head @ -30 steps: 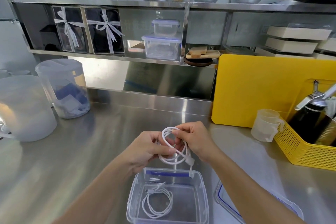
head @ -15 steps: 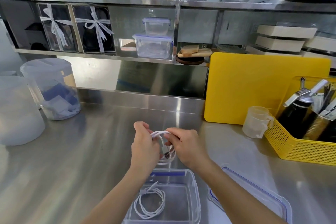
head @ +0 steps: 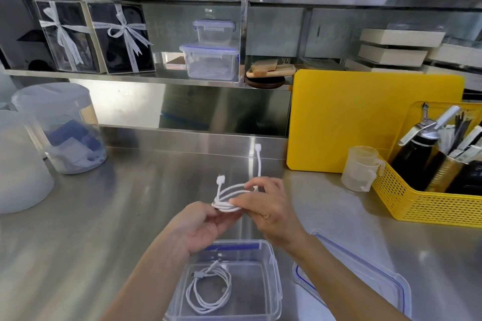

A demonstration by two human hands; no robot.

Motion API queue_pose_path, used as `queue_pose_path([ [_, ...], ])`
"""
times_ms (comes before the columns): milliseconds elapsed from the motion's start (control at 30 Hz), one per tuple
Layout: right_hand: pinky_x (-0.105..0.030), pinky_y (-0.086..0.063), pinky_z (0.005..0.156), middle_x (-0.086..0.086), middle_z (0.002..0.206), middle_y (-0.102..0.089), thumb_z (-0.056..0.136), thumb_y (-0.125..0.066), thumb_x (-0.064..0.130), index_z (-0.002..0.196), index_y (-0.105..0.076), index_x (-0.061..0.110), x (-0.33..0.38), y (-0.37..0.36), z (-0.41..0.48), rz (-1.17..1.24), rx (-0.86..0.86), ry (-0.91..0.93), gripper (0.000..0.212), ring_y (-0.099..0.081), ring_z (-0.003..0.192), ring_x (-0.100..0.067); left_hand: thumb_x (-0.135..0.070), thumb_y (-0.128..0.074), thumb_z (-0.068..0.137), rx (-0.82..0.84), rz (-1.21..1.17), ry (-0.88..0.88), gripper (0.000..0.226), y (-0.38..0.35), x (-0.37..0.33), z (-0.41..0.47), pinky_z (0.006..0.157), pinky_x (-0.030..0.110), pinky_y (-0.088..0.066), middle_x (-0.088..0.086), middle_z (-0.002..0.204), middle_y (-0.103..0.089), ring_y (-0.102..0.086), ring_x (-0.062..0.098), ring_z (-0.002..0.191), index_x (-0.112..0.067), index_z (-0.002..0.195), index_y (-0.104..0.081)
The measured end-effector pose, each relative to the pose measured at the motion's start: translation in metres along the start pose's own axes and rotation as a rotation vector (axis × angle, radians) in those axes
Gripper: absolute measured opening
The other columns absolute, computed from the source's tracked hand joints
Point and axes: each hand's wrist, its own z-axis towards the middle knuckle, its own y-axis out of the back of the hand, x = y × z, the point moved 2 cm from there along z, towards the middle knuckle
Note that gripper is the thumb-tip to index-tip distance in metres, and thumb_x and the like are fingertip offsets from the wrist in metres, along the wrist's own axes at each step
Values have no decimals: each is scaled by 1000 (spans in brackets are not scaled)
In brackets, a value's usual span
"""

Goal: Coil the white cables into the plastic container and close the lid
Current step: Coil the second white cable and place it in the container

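Note:
A coiled white cable (head: pixel 229 197) is held above the steel counter by both hands, its two plug ends sticking upward. My left hand (head: pixel 199 227) pinches the coil's near side from below. My right hand (head: pixel 268 206) grips the coil's right side. Below them stands the open clear plastic container (head: pixel 273 279), with another coiled white cable (head: pixel 208 289) lying flat inside. The container's clear lid (head: pixel 365 276), edged in blue, lies on the counter just to its right.
A yellow cutting board (head: pixel 365 120) leans against the back wall. To the right stand a yellow basket (head: pixel 430 203) of utensils and a small measuring cup (head: pixel 361 168). Two large translucent tubs (head: pixel 60 125) stand at the left. Shelves above hold boxes and containers.
The coil has been tipped from upright to nearly flat, and both plug ends now stick up free. My left hand has shifted below the coil. The view has tilted slightly.

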Motion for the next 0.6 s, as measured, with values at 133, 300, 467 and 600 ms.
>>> queue_pose_path([
  [133, -15, -33, 84, 1, 81, -74, 91, -49, 27, 87, -72, 14, -4, -3, -10, 60, 123, -8, 27, -50, 96, -12, -4, -43, 71, 145, -189, 36, 35, 10, -20, -13, 71, 52, -59, 24, 87, -69, -72, 31, 71, 7, 101, -56],
  [300, -16, -34, 100, -5, 111, -68, 83, -51, 10, 93, -70, 8, -3, -7, -17, 102, 331, -90, 21, -47, 114, -7, -16, -42, 96, -119, 248, -114, 23, 6, -13, -14, 55, 36, -58, 4, 53, -44, -52, 11, 40, -1, 86, -57],
  [467, -9, -20, 106, 7, 140, -41, 89, -39, 19, 133, -45, 11, 5, -6, -12, 59, 384, -280, 45, -26, 127, 6, -13, -37, 99, -225, 322, -242, 25, 1, 1, -10, 46, 30, -55, 6, 60, -44, -51, 16, 53, -4, 81, -51],
  [600, -28, -51, 85, -9, 124, -62, 84, -59, 22, 131, -44, 4, 2, -19, -16, -278, 351, -264, 53, -61, 104, -18, -12, -37, 99, -230, 425, -264, 26, -6, 14, -9, 54, 31, -50, 5, 58, -46, -50, 16, 52, -6, 78, -50],
])
